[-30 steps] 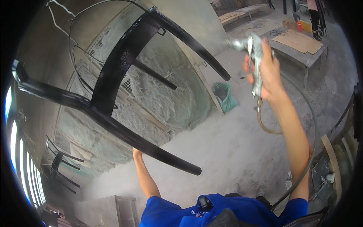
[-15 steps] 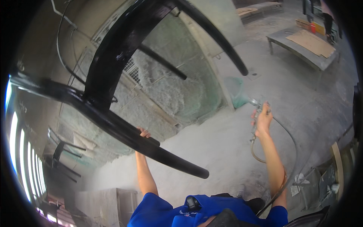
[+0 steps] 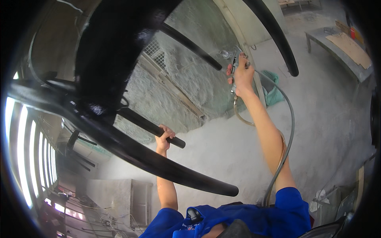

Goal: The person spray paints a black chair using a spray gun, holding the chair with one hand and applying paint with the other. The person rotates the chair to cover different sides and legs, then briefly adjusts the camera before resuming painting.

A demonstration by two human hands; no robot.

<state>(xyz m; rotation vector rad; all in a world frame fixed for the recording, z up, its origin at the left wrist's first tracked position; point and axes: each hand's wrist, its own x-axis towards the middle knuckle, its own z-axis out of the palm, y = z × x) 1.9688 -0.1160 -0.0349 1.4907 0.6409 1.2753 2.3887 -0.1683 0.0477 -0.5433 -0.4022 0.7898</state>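
Note:
A glossy black chair frame (image 3: 170, 168) hangs large in front of me, its legs pointing down and toward the right. My left hand (image 3: 164, 137) is wrapped around one of its shorter legs, close to the leg's end. In my right hand (image 3: 243, 77) is a metal spray gun (image 3: 234, 63), held upright with my fingers around its grip. The gun's head is beside the tip of another black leg (image 3: 194, 47), apart from it. A hose (image 3: 289, 115) runs from the gun and loops past my right forearm.
A dust-coated wall panel with mesh (image 3: 174, 83) stands behind the chair. A green bag (image 3: 273, 89) lies on the floor beside it. At the far right is a low table (image 3: 337, 49) with cardboard on it. More black chair frames (image 3: 81, 156) and a grey cabinet (image 3: 115, 194) are at left.
My right hand has moved left and up with the spray gun, from open floor to near the chair legs. The chair frame appears larger and turned slightly, and my left hand shows more fully.

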